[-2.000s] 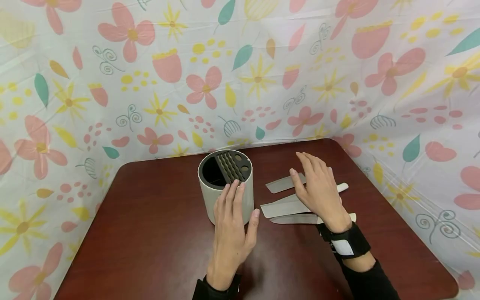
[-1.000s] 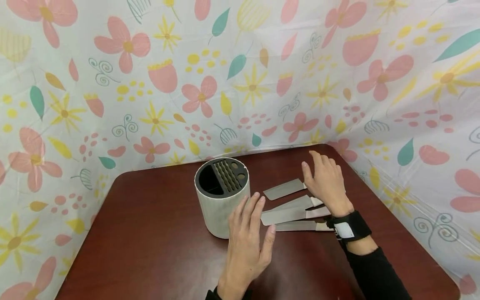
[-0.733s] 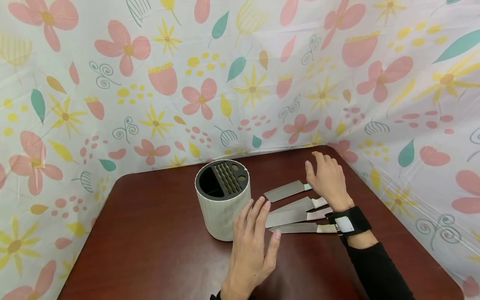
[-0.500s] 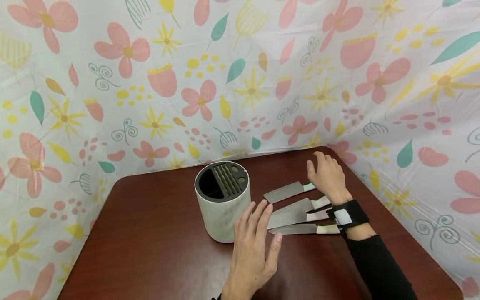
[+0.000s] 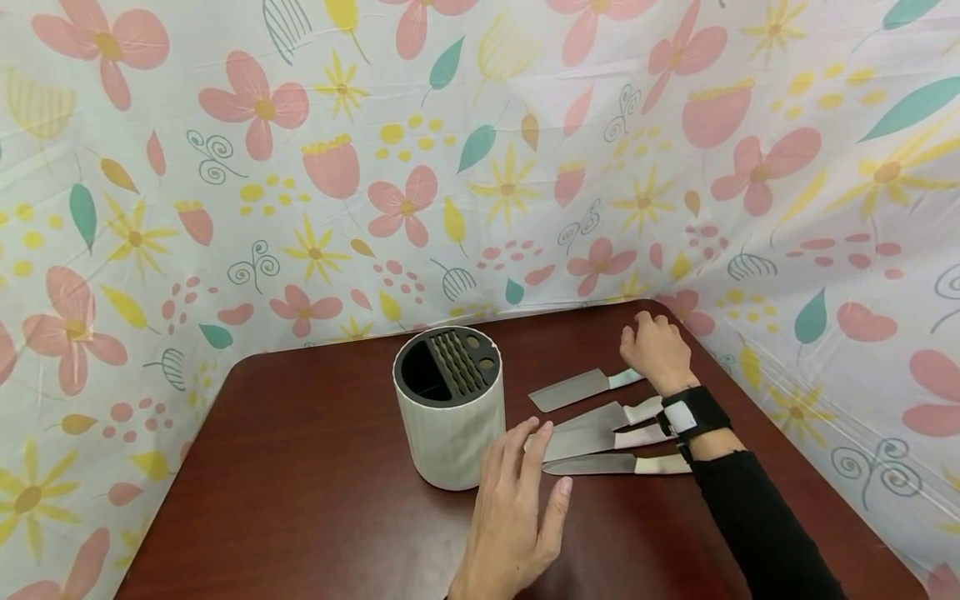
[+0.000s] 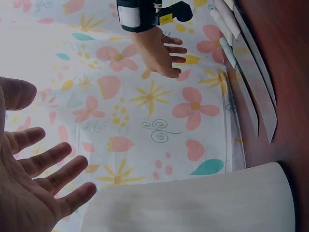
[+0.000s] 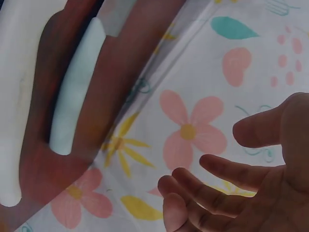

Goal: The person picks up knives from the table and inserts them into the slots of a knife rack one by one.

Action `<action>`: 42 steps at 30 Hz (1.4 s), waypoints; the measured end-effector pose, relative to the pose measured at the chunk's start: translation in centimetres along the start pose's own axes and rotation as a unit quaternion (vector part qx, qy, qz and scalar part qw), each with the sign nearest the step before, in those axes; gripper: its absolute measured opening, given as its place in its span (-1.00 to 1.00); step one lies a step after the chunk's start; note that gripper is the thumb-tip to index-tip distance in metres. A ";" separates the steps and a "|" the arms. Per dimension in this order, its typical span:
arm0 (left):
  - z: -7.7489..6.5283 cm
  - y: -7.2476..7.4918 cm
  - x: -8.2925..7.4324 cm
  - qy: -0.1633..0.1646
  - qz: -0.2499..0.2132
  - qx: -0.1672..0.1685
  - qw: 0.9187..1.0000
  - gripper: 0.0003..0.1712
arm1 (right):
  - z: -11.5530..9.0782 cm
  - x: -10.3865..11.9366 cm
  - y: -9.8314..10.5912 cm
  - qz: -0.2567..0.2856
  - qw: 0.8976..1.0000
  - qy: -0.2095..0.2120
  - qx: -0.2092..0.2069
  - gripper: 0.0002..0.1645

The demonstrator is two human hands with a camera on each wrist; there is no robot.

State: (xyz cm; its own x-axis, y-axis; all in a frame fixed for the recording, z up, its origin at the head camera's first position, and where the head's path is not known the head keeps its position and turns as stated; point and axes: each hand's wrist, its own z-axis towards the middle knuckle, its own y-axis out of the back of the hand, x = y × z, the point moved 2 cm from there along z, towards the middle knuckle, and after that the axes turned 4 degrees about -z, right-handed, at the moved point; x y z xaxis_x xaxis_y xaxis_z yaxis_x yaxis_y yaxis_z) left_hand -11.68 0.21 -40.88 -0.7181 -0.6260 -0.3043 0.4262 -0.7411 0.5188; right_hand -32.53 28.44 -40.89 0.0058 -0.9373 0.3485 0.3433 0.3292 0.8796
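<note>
My right hand (image 5: 660,352) hovers by the pale blue handle (image 5: 626,378) of the rearmost cleaver (image 5: 572,390). In the right wrist view its fingers (image 7: 227,193) bend loosely and hold nothing, apart from that handle. My left hand (image 5: 513,517), fingers spread, is in front of a round cream knife block (image 5: 450,442) and holds nothing. Whether it touches the block's side is hard to tell. Between the hands lie two overlapping broad-bladed knives, one with a white handle (image 5: 642,410), one with a pinkish handle (image 5: 639,436). Nearest me is a pointed knife (image 5: 600,464) with a cream handle.
The block's black top has an open compartment (image 5: 422,373), wavy slots (image 5: 457,362) and two round holes. Everything rests on a dark red-brown table (image 5: 300,467) with rounded corners. A flower-printed cloth (image 5: 480,167) hangs behind it and along the sides.
My right hand has moved off the knives toward the rear cleaver's handle end, uncovering the handles. My left hand has drawn back from the block's rim, toward me and rightward.
</note>
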 end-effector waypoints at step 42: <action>-1.8 -2.5 -2.7 -0.087 -0.006 0.099 0.991 -0.53 | 5.6 -9.4 -4.8 -0.058 0.944 -0.150 0.289 -0.17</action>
State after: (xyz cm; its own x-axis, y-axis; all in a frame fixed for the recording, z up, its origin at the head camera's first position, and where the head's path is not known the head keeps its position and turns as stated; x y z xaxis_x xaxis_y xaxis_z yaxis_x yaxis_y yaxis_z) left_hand -9.87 3.31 -42.80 -0.8139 -0.5529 -0.1787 0.3123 -0.6756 0.6678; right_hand -39.50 36.33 -46.53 -0.2971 -0.9247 0.2381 -0.2443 0.3147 0.9172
